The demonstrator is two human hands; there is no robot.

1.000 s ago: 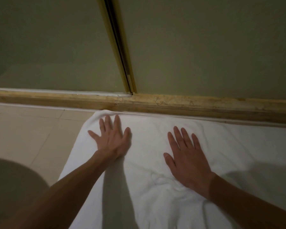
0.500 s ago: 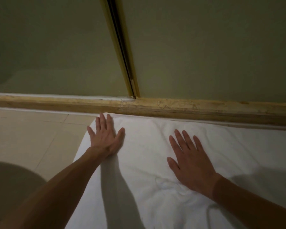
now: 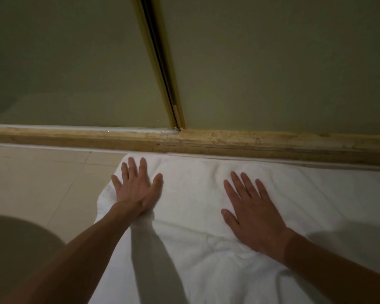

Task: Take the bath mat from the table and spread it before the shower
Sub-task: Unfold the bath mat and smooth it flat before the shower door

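**Though creased, the white terry-cloth bath mat (image 3: pixel 195 194) lies spread out**

Where the pale beige tiled floor (image 3: pixel 42 183) meets the worn tan stone sill (image 3: pixel 250 143) of the shower, the bath mat lies on the tiles with its far edge right up against the foot of the sill. Its left far corner is rounded over, and it runs out of view to the right and towards the camera. Soft wrinkles gather in the cloth between the two forearms and near the right wrist.

The left hand (image 3: pixel 138 189) rests palm down near that left corner, fingers straight and slightly spread, thumb out to the side, grasping nothing. The right hand (image 3: pixel 252 218) lies flat on the mat well to the right of it, fingers straight and fanned, also released and holding nothing.

Above the sill stand two frosted greenish glass panels (image 3: pixel 64 73), joined by a slim brass-coloured frame strip (image 3: pixel 160 62) with a dark gap down its middle. A round dark shadow (image 3: pixel 15 249) falls on the tiles at the lower left.
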